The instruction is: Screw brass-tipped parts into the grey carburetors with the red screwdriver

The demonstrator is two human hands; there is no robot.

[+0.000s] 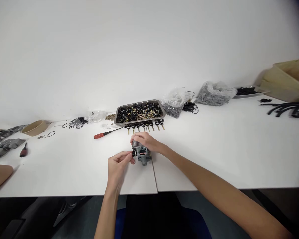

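Note:
A grey metal carburetor stands on the white table in front of me, its round bore facing my way. My right hand is closed over its top and far side, steadying it. At the carburetor's left side, my left hand pinches a small black knob between thumb and fingertips. Part of the knob is hidden by the fingers. Just beyond, a row of black-headed brass screws lies along the front of a metal tray, which is heaped with more of them.
A red-handled screwdriver lies left of the tray; another screwdriver is farther left. Plastic bags of small parts stand right of the tray. Black hoses and a beige bin are far right. Another person's arm rests at left.

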